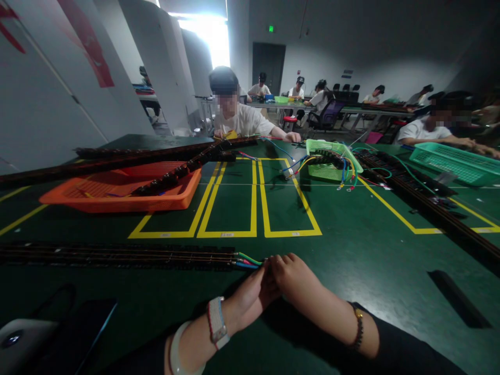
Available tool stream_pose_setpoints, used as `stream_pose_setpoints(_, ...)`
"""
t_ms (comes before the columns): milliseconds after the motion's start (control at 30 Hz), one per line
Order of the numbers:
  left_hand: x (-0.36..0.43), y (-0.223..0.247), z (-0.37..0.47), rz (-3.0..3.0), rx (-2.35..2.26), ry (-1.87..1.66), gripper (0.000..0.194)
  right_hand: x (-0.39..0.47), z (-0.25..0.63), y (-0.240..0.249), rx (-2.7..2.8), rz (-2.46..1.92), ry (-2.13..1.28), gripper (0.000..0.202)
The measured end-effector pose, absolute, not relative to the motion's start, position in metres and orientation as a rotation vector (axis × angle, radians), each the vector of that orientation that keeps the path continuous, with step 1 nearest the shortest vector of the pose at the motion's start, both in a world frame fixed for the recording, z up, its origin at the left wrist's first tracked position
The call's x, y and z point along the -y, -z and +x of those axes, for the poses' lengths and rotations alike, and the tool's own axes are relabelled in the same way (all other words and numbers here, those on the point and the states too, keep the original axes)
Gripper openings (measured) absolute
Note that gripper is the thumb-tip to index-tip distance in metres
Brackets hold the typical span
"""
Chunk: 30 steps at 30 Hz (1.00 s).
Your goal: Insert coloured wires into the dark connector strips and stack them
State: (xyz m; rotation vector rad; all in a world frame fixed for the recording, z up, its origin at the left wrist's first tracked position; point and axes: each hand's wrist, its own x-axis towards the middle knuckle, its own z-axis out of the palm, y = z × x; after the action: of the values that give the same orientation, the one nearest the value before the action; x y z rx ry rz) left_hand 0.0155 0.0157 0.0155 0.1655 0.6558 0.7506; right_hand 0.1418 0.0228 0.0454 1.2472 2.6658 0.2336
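Note:
My left hand (252,297) and my right hand (294,273) meet at the near middle of the table, both closed around the end of a bundle of coloured wires (250,261). Green, red and blue wires run from my fingers leftward into a long black track (117,257) with thin rods along it. That track lies flat across the table. The wire tips are hidden in my hands, and the right hand covers part of the left fingers.
An orange basket (117,204) stands at left with black tracks lying over it. Farther back are a light green basket (332,174) holding wires and a teal basket (464,164). A black strip (459,299) lies at right, a phone (27,338) at lower left. A co-worker (242,117) sits opposite.

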Motion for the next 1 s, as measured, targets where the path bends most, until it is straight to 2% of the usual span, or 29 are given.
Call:
stream_pose_setpoints(200,-0.017,-0.013,0.016,0.137,-0.652,-0.736,0.016,-0.021,0.151,-0.061,-2.733,1.286,-0.229,0.020)
stream_pose_setpoints(367,-0.018,-0.004,0.015,0.178,-0.601,-0.723,0.021,-0.023,0.162,-0.079,-2.655,1.412,-0.176,0.006)
stream_pose_setpoints(600,-0.017,-0.006,0.015,0.201,-0.603,-0.711,0.027,-0.025,0.161,-0.075,-2.508,1.405,-0.042,0.018)
stream_pose_setpoints(867,-0.017,-0.009,0.015,0.228,-0.573,-0.702,0.036,-0.036,0.179,-0.074,-2.567,1.492,0.006,0.009)
stream_pose_setpoints(1000,-0.017,-0.012,0.014,0.285,-0.551,-0.699,0.040,-0.052,0.187,-0.074,-2.532,1.681,-0.038,0.016)
